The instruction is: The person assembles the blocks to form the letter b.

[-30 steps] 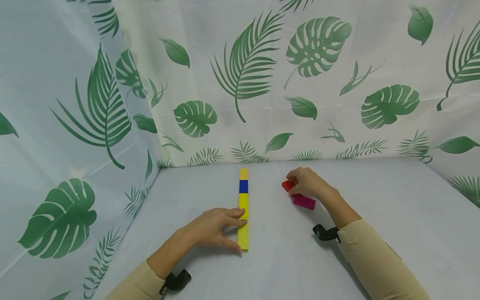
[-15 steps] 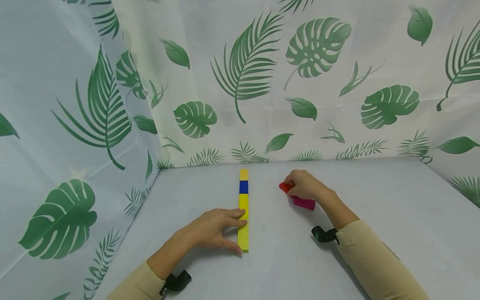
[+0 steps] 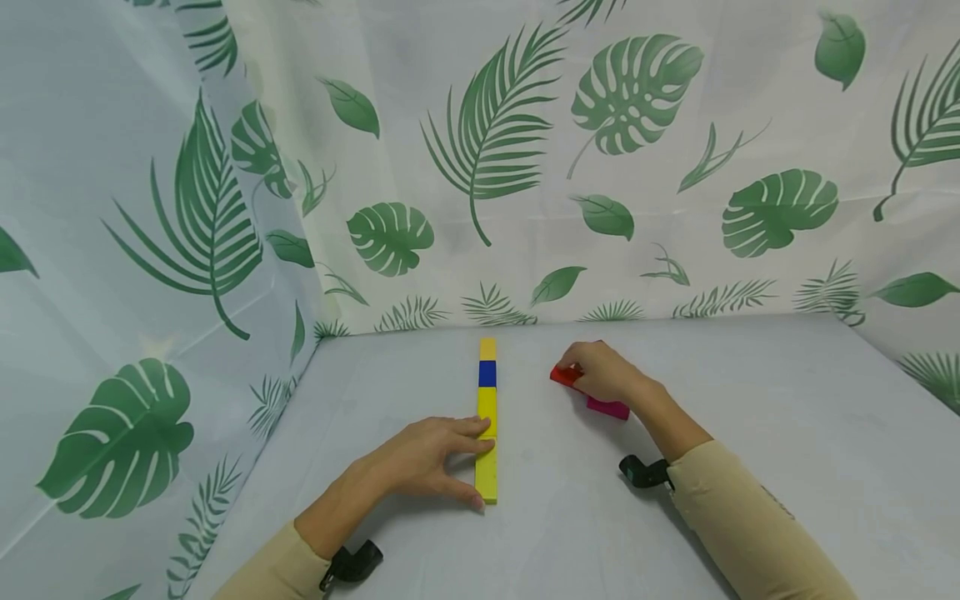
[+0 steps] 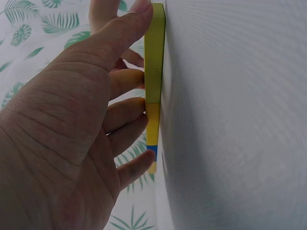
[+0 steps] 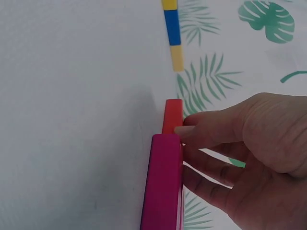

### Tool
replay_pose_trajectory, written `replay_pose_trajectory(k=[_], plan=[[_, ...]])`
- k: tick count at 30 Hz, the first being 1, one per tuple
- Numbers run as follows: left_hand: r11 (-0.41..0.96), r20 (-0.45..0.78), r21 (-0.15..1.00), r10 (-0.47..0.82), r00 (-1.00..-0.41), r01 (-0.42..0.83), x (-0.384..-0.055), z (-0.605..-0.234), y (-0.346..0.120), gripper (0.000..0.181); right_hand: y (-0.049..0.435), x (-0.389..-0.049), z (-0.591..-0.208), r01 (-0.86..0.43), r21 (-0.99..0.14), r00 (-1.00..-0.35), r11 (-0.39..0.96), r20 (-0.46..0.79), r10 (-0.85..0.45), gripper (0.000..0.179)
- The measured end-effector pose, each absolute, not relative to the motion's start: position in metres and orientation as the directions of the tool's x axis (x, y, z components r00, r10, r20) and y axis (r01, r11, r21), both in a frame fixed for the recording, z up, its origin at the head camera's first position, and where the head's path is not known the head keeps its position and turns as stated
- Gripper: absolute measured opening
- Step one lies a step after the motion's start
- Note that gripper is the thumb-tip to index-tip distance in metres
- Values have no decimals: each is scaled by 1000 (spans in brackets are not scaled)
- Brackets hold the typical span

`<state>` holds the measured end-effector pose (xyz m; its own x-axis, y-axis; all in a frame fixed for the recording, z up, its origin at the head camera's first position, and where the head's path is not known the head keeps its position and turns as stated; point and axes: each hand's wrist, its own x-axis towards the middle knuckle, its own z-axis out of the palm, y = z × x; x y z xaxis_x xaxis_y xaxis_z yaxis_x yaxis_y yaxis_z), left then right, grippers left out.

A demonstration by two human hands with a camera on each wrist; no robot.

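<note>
A straight row of blocks runs away from me on the table: a long yellow block (image 3: 486,482), another yellow block (image 3: 487,404), a blue block (image 3: 487,373) and a paler yellow block (image 3: 488,348) at the far end. My left hand (image 3: 420,454) rests against the row's left side, fingers extended, fingertips touching the yellow blocks and thumb at the near end. To the right, my right hand (image 3: 611,372) pinches a red block (image 3: 562,377) between thumb and fingers. Just nearer lies a magenta block (image 3: 607,407), partly covered by that hand; it stands large in the right wrist view.
A pale cloth covers the table (image 3: 555,533). Behind it and at the left hang white curtains (image 3: 517,267) printed with green leaves. Black wrist cameras (image 3: 357,561) sit beneath both forearms, close over the table.
My right hand has moved slightly left with the red block, which has turned a little. The left hand, the row and the magenta block have stayed in place.
</note>
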<state>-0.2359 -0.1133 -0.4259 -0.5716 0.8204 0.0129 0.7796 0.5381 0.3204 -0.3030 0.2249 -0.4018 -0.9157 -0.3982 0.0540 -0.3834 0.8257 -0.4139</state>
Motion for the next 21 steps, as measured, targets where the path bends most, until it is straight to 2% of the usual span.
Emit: replay_pose_trajectory(k=[21], plan=[[545,5,323,816,-577,774,-236,-425,-113,85,215,-302,-406,-401,-420,-910,815,77,-407,36]])
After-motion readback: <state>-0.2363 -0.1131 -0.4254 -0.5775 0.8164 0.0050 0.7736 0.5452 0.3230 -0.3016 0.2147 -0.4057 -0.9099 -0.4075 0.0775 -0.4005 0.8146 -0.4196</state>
